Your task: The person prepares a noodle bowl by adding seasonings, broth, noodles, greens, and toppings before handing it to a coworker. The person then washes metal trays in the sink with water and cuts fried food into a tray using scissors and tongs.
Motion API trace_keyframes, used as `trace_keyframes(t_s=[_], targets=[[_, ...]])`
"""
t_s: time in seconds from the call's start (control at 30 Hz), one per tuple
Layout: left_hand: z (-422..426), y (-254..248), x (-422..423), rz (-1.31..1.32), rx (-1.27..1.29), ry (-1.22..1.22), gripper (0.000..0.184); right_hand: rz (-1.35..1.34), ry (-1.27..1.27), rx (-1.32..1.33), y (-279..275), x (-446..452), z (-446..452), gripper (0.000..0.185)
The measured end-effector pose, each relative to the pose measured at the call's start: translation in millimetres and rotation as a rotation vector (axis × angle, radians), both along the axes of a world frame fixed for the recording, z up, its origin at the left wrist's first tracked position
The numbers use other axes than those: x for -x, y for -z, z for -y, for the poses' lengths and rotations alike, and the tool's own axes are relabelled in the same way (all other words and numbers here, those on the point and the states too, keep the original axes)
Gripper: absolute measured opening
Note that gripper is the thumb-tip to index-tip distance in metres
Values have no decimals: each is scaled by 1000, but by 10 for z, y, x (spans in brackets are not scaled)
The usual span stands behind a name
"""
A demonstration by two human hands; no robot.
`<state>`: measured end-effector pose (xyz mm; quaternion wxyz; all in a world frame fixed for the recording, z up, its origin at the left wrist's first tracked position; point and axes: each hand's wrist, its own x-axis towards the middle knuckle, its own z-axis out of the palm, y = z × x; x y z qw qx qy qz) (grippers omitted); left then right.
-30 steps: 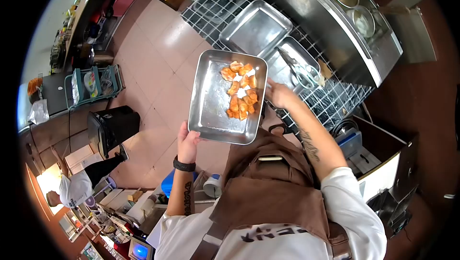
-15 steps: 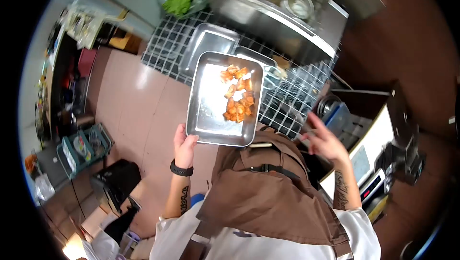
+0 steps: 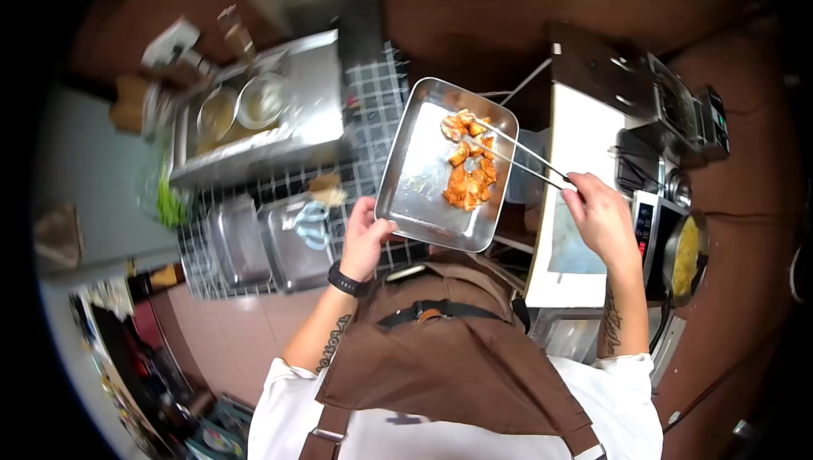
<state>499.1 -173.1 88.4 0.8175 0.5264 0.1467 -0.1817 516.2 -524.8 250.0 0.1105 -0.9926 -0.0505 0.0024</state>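
My left hand [image 3: 366, 235] grips the near left corner of a shallow metal tray [image 3: 415, 193], thumb over the rim. The tray is held in the air in front of my apron, slightly tilted. Orange-brown sauced pieces of food, looking like marinated meat [image 3: 467, 187], lie in its right half. My right hand [image 3: 600, 214] is closed on a pair of long, thin metal chopsticks [image 3: 527, 159]. Their tips reach over the tray's right rim and touch or nearly touch the upper pieces.
A white worktop [image 3: 572, 138] stands to the right, with a cooker with a red display [image 3: 644, 231] and a pan of yellow food [image 3: 688, 252]. On the left, a tiled counter [image 3: 364, 113] carries metal trays [image 3: 237, 244], a blue-striped cloth [image 3: 313, 224] and a steel basin unit [image 3: 262, 142].
My view and body have turned right, toward the white worktop. The tray came along in my left hand. My right hand, free of any tool before, now holds chopsticks over the food.
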Motion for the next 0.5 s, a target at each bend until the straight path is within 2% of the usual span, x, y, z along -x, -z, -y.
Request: trace_keyframes(t_s=[0.17,0.3,0.4,0.5], targets=[[1124,-45,-820,16,9,152,27,54,115,49,303,-401,932,23],[1852,5,-1325,100,4,262,26,81,277,120,312,-636,1546,21],[2393,-204,-1630,52,45,321,26,129,300,103,384,-724,1991,21],[2860,-253,-1886,68,4,380,25,59,390,28,268,-774,2390,21]])
